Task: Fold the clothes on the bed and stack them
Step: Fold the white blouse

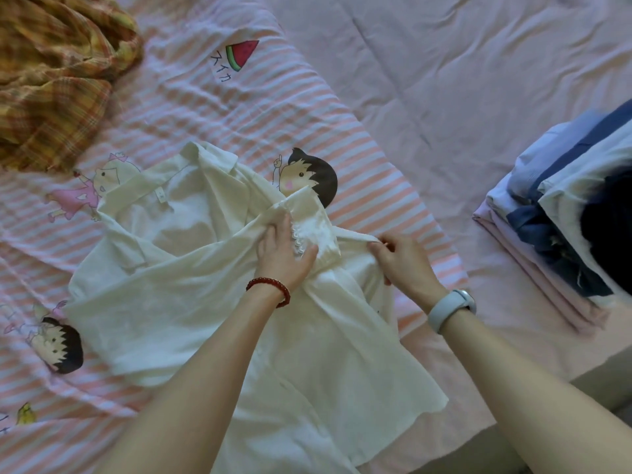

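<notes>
A white collared shirt (pixel 178 268) lies spread on the bed, collar toward the far left, one lace-trimmed sleeve folded across its right side. My left hand (pixel 282 253) lies on that sleeve with fingers straight, pressing it down onto the shirt. My right hand (pixel 403 260) pinches the shirt's right edge between thumb and fingers, just right of the sleeve. A stack of folded clothes (pixel 561 213), blue, white, navy and pink, sits on the bed at the right. A yellow-brown plaid garment (pixel 54 70) lies crumpled at the far left corner.
The bed sheet (pixel 427 80) is pale pink, with a striped cartoon-print cover (pixel 219 107) under the shirt. The bed's near edge (pixel 533 408) runs along the lower right, grey floor beyond it.
</notes>
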The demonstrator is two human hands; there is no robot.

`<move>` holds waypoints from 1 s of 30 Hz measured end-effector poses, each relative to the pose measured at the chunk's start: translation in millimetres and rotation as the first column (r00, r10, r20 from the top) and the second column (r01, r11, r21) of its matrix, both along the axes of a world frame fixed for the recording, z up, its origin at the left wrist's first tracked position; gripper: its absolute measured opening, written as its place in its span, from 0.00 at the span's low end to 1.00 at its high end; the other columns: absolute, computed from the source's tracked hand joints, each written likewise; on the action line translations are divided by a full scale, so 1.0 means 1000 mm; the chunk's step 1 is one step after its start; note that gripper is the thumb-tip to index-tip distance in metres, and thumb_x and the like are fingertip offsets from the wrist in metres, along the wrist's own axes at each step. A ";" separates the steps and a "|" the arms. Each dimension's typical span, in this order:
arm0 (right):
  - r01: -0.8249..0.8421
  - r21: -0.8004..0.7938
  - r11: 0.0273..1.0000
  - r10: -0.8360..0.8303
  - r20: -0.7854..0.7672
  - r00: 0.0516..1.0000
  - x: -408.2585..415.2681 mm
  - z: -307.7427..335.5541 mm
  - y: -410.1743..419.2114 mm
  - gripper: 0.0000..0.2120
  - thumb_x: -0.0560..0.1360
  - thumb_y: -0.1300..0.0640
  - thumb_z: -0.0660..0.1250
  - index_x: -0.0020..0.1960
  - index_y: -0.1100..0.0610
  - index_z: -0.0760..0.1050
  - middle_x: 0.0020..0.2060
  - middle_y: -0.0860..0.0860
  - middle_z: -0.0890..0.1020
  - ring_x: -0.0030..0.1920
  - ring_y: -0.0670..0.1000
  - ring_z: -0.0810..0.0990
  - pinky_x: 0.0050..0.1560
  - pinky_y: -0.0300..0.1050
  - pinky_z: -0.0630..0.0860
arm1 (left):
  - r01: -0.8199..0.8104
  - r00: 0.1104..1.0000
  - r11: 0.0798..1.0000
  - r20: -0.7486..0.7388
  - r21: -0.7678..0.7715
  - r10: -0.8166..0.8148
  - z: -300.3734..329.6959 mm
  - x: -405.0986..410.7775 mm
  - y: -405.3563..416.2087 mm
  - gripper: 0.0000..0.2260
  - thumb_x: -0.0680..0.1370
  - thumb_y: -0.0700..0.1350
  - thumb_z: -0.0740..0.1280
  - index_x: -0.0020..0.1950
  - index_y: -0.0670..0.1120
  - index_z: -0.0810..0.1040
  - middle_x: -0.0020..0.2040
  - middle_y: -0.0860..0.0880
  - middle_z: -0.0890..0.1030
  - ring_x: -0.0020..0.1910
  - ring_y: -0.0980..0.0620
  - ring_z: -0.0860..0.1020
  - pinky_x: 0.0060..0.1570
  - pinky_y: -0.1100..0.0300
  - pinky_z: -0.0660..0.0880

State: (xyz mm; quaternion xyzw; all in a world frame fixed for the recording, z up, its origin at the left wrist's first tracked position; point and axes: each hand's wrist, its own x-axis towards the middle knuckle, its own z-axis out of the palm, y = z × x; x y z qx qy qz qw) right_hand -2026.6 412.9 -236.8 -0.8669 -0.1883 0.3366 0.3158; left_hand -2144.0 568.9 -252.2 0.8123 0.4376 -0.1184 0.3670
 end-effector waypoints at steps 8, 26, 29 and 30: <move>0.117 -0.002 0.993 -0.112 0.270 0.956 0.056 0.005 0.004 0.08 0.77 0.50 0.61 0.51 0.52 0.75 0.45 0.50 0.80 0.49 0.57 0.77 0.43 0.46 0.67 | 0.000 1.000 0.997 -0.014 0.080 0.002 -0.002 -0.002 -0.003 0.31 0.77 0.51 0.63 0.75 0.48 0.53 0.72 0.45 0.59 0.72 0.45 0.55 0.67 0.52 0.58; 0.153 0.105 0.983 -0.181 0.362 0.914 0.139 0.032 -0.031 0.07 0.77 0.59 0.60 0.51 0.60 0.76 0.45 0.56 0.80 0.48 0.57 0.75 0.45 0.44 0.65 | 0.387 0.922 0.853 -0.133 0.349 -0.364 0.013 0.077 0.015 0.28 0.77 0.56 0.59 0.75 0.53 0.54 0.75 0.50 0.57 0.75 0.49 0.48 0.69 0.42 0.49; 0.051 -0.073 0.996 -0.001 0.560 0.829 0.175 0.049 -0.016 0.09 0.78 0.56 0.60 0.54 0.57 0.76 0.52 0.58 0.80 0.52 0.62 0.75 0.45 0.48 0.65 | 0.513 0.857 0.806 -0.233 0.295 -0.460 0.019 0.103 0.027 0.22 0.77 0.56 0.60 0.70 0.52 0.67 0.67 0.49 0.70 0.70 0.48 0.61 0.67 0.46 0.54; 0.027 -0.126 0.992 0.052 0.585 0.810 0.186 0.052 -0.012 0.10 0.78 0.55 0.59 0.55 0.56 0.76 0.53 0.58 0.79 0.53 0.61 0.75 0.46 0.49 0.65 | 0.531 0.847 0.788 -0.243 0.311 -0.474 0.021 0.111 0.030 0.17 0.77 0.55 0.60 0.64 0.51 0.72 0.62 0.48 0.74 0.65 0.47 0.66 0.66 0.47 0.56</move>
